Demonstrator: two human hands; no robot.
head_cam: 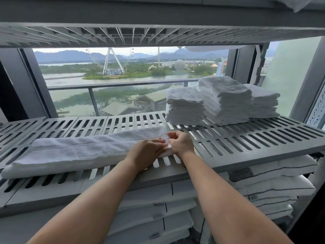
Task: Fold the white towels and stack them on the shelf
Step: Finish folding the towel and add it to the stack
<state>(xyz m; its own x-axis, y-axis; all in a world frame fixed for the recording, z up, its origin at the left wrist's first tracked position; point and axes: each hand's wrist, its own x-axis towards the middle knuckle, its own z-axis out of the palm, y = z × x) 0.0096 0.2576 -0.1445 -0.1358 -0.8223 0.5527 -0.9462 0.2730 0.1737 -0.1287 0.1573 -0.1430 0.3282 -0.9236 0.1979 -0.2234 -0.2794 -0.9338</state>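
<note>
Two bare hands meet at the right-hand end of a white towel (84, 152) laid lengthwise along the front of a grey slatted shelf (246, 138). The towel is already folded into a long, narrow strip; its long axis runs left to right across the shelf, so nearly all of its length lies to the left of both hands. The left hand (149, 150) rests on the towel's end, fingers curled and pinching the cloth. The right hand (181, 142) sits just beside it, touching it, fingers narrowed onto the same edge at the corner. Neither hand is spread wide; both hold the towel's end.

At the back right of the same shelf stand three stacks (223, 103) of folded white towels, side by side and touching, the middle one tallest. They lie beyond and to the right of the hands, well apart from the strip in work. Below the shelf, folded linen (272, 182) with dark edging fills the lower tier. A window behind the rack looks out on water and a Ferris wheel (110, 62).

The fold appears part done: the strip looks set to be doubled over along its length, which would mean carrying the held end leftward toward the far end. The right hand is nearer the stacks and would have the shorter reach for placing.
</note>
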